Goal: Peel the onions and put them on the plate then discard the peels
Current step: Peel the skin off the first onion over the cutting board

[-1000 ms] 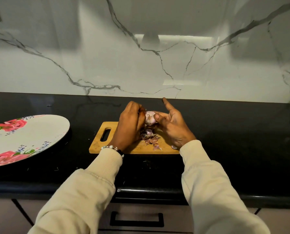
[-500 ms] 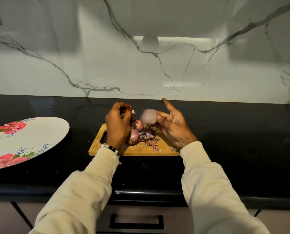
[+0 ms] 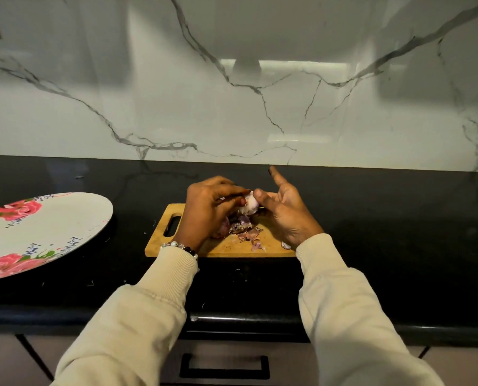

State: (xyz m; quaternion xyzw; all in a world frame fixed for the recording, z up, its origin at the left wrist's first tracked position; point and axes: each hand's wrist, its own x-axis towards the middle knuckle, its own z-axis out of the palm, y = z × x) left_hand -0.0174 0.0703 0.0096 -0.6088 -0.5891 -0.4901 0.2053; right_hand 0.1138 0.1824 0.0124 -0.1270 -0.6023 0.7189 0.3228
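Our left hand (image 3: 210, 204) is back on the small onion (image 3: 248, 205), its fingertips pinching at the pale bulb, where half a second ago it had pulled away toward the handle end of the cutting board (image 3: 193, 246) with a scrap of skin between its fingers. Our right hand (image 3: 283, 211) holds the onion from the other side, thumb pressed on it and the lower fingers cupped beneath, while the index finger sticks up free. We hold the bulb just above the far edge of the cutting board, and it looks mostly white now, so we judge this one nearly stripped and the returning left hand to be after one of the last bits of skin. Under the hands, on the middle of the board, lie a purple unpeeled onion (image 3: 223, 227) and a heap of peels (image 3: 246, 232), with a few loose flakes nearer the board's front edge. The flowered plate (image 3: 65, 218) sits on the black table (image 3: 399, 246) well to the left of the board, and no onion shows on the part of it we can see. So we reckon the task is early: nothing plated that we can see, at least one more onion to peel, and the peels still to be thrown away.
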